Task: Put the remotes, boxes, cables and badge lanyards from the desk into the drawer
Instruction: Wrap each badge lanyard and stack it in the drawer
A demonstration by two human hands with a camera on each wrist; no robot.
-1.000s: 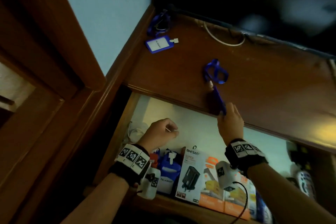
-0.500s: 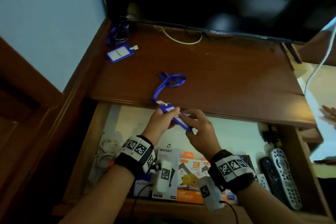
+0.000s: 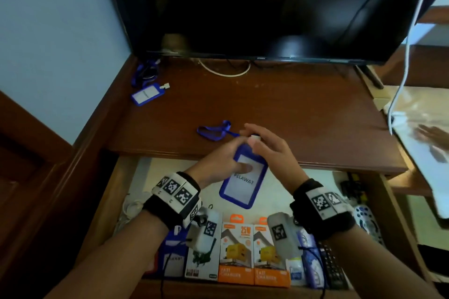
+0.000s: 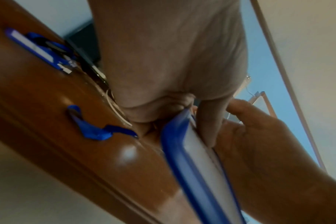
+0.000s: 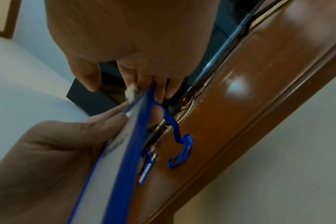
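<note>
Blue badge holder (image 3: 243,178) held over the open drawer (image 3: 398,213) just past the desk (image 3: 291,114) front edge, left hand (image 3: 220,162) pinching it thumb on top, right hand (image 3: 269,147) fingertips gripping its white clip at twelve o'clock, lanyard strap (image 3: 213,130) trailing on the desk toward ten o'clock, second badge (image 3: 145,94) far at ten, bare drawer floor beneath.

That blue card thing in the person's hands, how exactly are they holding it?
The left hand grips the blue badge holder near its top, thumb on the white card. The right hand pinches the white clip at its top end.
</note>
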